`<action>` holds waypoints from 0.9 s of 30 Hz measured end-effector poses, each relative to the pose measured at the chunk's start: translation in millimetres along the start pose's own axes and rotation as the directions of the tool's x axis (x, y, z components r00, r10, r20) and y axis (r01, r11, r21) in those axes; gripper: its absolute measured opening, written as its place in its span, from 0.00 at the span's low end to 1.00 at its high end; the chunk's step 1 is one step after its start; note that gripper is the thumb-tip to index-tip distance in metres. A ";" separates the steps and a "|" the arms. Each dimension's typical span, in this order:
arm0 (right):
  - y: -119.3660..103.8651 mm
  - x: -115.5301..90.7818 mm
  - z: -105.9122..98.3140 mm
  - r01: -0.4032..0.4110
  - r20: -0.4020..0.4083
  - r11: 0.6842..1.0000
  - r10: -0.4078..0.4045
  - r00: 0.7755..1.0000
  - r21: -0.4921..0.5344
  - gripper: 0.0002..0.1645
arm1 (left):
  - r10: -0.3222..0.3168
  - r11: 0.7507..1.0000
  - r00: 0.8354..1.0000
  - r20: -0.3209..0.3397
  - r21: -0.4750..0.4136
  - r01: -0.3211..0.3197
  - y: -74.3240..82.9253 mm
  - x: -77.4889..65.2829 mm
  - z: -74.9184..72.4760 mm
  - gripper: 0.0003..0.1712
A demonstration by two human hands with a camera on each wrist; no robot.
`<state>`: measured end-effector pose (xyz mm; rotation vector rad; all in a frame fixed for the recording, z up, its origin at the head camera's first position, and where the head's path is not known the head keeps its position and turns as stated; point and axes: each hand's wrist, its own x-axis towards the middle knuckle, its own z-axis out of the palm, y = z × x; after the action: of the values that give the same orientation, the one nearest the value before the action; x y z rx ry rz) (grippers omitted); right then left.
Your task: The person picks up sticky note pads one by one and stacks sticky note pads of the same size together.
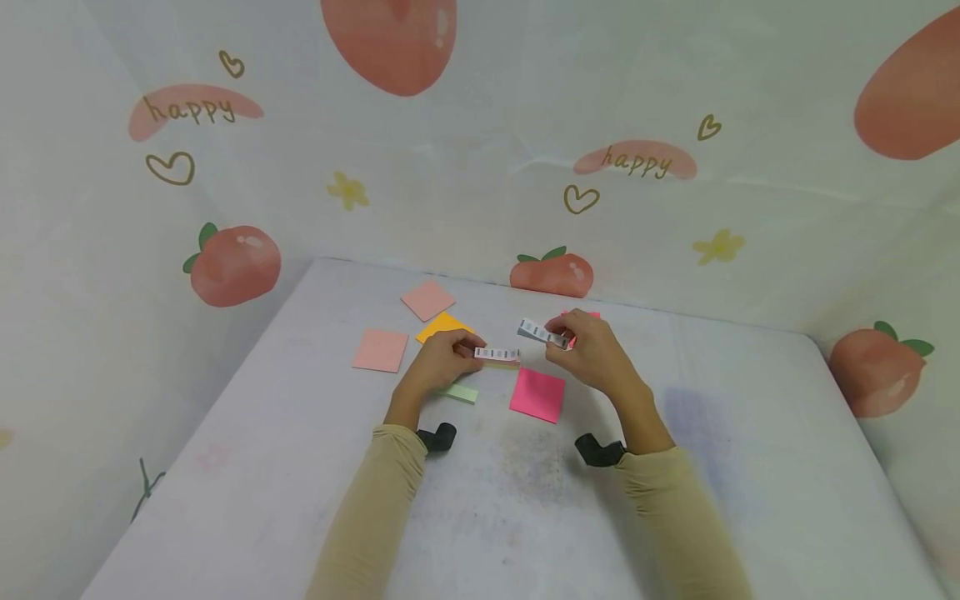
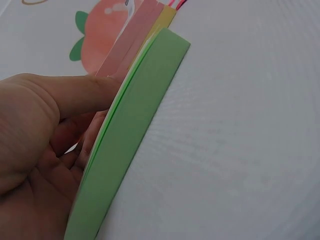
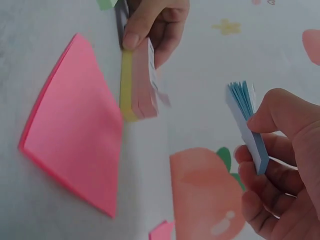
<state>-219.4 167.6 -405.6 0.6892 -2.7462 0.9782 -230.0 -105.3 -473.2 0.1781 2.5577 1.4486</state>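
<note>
My left hand (image 1: 441,360) grips a stack of sticky note pads (image 1: 498,358) on edge, a yellow one (image 3: 127,82) against pink ones (image 3: 144,90), with a white printed side showing. My right hand (image 1: 596,350) pinches a thin blue sticky note pad (image 3: 256,137) between thumb and fingers, raised off the table. The blue pad's sheets fan apart at its free end. Beside my left hand stands a green pad (image 2: 135,120), partly hidden by the wrist in the head view. A hot pink pad (image 1: 538,395) lies between the hands, nearer me.
An orange pad (image 1: 446,325) and two light pink pads (image 1: 380,350) lie on the white table (image 1: 495,517) at left and behind. Another hot pink pad (image 1: 591,315) is partly hidden behind my right hand. A fruit-printed cloth (image 1: 465,183) hangs at the back.
</note>
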 end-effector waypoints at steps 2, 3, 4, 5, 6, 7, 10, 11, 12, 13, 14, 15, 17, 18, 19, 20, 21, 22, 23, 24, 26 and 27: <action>-3.3 2.1 4.4 -0.017 0.018 1.000 0.017 1.000 0.022 0.14 | 0.001 1.000 1.000 0.000 -0.003 -0.001 -0.1 -0.1 0.0 0.14; -5.0 3.2 6.7 -0.027 0.025 0.999 0.026 0.999 0.032 0.14 | 0.000 1.000 1.000 -0.001 -0.004 0.000 -0.2 -0.3 -0.1 0.15; -6.6 4.1 8.8 -0.031 0.029 0.999 0.030 0.999 0.039 0.14 | 0.001 1.000 1.000 -0.002 -0.004 -0.001 -0.1 -0.4 -0.2 0.14; -7.9 5.1 11.1 -0.035 0.036 0.998 0.033 0.999 0.043 0.15 | 0.001 1.000 1.000 -0.004 -0.003 -0.001 -0.1 -0.6 -0.4 0.14; -8.8 6.0 13.7 -0.037 0.041 0.998 0.035 0.999 0.044 0.15 | 0.002 1.000 1.000 -0.005 -0.003 -0.002 0.0 -0.8 -0.5 0.14; -10.1 6.8 16.2 -0.038 0.047 0.998 0.036 0.998 0.047 0.15 | 0.002 1.000 1.000 -0.006 -0.001 -0.002 0.0 -0.9 -0.7 0.14; -12.5 8.8 23.8 -0.041 0.061 0.998 0.038 0.997 0.051 0.15 | 0.004 1.000 1.000 -0.006 0.006 -0.004 -0.2 -1.2 -1.3 0.14; -13.1 9.3 26.4 -0.044 0.068 0.998 0.040 0.997 0.052 0.16 | 0.004 1.000 1.000 -0.006 0.009 -0.004 -0.4 -1.1 -1.5 0.14; -13.6 9.7 29.0 -0.050 0.073 0.997 0.046 0.996 0.056 0.16 | 0.005 1.000 1.000 -0.005 0.011 -0.005 -0.4 -1.1 -1.7 0.14; -14.5 10.0 31.3 -0.060 0.080 0.997 0.055 0.995 0.056 0.16 | 0.006 1.000 1.000 -0.004 0.013 -0.006 -0.6 -1.0 -1.7 0.14; -14.8 10.2 33.6 -0.069 0.086 0.996 0.064 0.994 0.055 0.16 | 0.007 1.000 1.000 -0.003 0.015 -0.007 -0.7 -0.8 -1.8 0.14; -15.4 10.3 35.8 -0.079 0.094 0.995 0.073 0.993 0.055 0.16 | 0.008 1.000 1.000 -0.003 0.018 -0.008 -0.8 -0.6 -1.7 0.15; -16.0 10.3 39.9 -0.093 0.106 0.994 0.088 0.991 0.050 0.16 | 0.010 1.000 1.000 -0.002 0.024 -0.010 -1.4 0.3 -1.4 0.15; -16.2 10.3 42.0 -0.104 0.111 0.993 0.098 0.989 0.048 0.16 | 0.010 1.000 1.000 -0.002 0.026 -0.010 -1.6 0.7 -1.2 0.15; -16.2 10.2 43.9 -0.108 0.116 0.993 0.102 0.988 0.046 0.16 | 0.011 1.000 1.000 -0.002 0.027 -0.011 -1.8 1.1 -1.0 0.16; -16.0 10.2 46.0 -0.108 0.118 0.993 0.102 0.988 0.047 0.16 | 0.012 1.000 1.000 -0.002 0.027 -0.012 -2.0 1.5 -0.8 0.16; -15.8 10.3 47.7 -0.108 0.120 0.993 0.102 0.988 0.047 0.16 | 0.012 1.000 1.000 -0.002 0.025 -0.012 -2.2 1.9 -0.7 0.17; -15.6 10.6 49.5 -0.107 0.120 0.993 0.101 0.988 0.045 0.16 | 0.013 1.000 1.000 -0.001 0.024 -0.013 -2.5 2.3 -0.7 0.17; -15.5 10.9 50.9 -0.104 0.122 0.994 0.099 0.988 0.044 0.16 | 0.010 1.000 1.000 -0.001 0.022 -0.010 -2.6 2.7 -0.8 0.18; -15.5 11.3 52.4 -0.096 0.120 0.994 0.091 0.989 0.043 0.16 | 0.008 1.000 1.000 -0.002 0.021 -0.008 -2.5 2.7 -1.1 0.18; -15.3 11.0 53.8 -0.081 0.116 0.996 0.076 0.990 0.037 0.17 | 0.004 1.000 1.000 0.001 0.021 -0.004 -2.3 3.3 -0.7 0.19; -15.4 10.8 54.3 -0.074 0.112 0.997 0.070 0.991 0.032 0.17 | 0.000 1.000 1.000 0.002 0.021 0.000 -1.9 3.5 -0.7 0.20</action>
<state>-220.9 118.9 -436.1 0.6739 -2.8752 1.0369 -233.6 -106.2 -474.9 0.1833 2.5720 1.4211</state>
